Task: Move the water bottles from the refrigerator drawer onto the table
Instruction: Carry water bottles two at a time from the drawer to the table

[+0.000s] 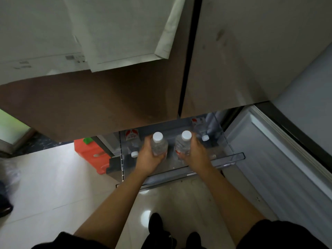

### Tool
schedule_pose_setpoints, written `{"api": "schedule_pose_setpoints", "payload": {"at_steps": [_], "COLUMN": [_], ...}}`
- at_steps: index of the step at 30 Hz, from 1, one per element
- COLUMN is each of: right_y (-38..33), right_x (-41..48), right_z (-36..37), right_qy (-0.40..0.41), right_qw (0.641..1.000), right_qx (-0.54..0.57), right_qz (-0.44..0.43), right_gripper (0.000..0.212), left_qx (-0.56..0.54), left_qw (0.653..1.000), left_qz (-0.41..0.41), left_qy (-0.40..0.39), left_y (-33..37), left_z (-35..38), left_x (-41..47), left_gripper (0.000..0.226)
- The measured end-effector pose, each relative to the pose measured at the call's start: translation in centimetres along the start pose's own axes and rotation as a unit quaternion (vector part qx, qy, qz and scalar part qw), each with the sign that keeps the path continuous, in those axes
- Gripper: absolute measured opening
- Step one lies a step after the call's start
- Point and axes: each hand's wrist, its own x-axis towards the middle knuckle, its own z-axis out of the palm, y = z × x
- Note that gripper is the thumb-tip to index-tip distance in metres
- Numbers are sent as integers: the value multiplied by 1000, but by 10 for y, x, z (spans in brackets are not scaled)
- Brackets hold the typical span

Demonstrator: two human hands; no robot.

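The clear plastic refrigerator drawer [231, 158] is pulled out below the closed upper doors. My left hand [148, 156] grips a clear water bottle [159, 144] with a white cap, held upright over the drawer. My right hand [195, 152] grips a second white-capped bottle [183, 143] beside it. Another bottle [133, 153] stands low in the drawer's left part. One more bottle [204, 137] stands at the right rear. Red-and-white bottle labels show at the back of the drawer.
The open lower refrigerator door [280, 159] stands to the right. An orange plastic item [89, 151] sits on the pale tiled floor left of the drawer. White cardboard boxes [116, 33] lie on top of the refrigerator. My dark shoes [156, 223] stand just before the drawer.
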Motion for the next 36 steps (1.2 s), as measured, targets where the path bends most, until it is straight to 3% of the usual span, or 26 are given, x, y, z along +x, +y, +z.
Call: {"api": "schedule_pose_setpoints", "payload": {"at_steps": [5,10,16,20,27,36], "right_y": [-1,0,-27,-47,-69,-108], "right_x": [4,-4,-34,-64,-137,-291], "right_z": [-2,-10,-27,-44,-60,-22], "right_qy": [3,15,-10,-48,-172,-361], "right_qw": [999,998,991,972,909,804], "right_qx": [27,46,95,149,249,289], "right_qz": [42,35,-93,-175,-286,-373], "right_gripper": [72,80,83,91,80,77], "left_qx": [-6,-11,-72,-97,-92,-122], "left_qw": [997,999,995,981,946,884], "left_qz": [-62,-50,-23,-10,-8,-49], "left_qy": [-38,-3,69,167,311,449], "left_y": [-9,-9,17,44,96,61], "left_z": [0,-8,-27,-38,-56,-77], "left_x": [9,-3,-60,-118,-249,-439], "left_gripper": [77,72,61,67,71,64]}}
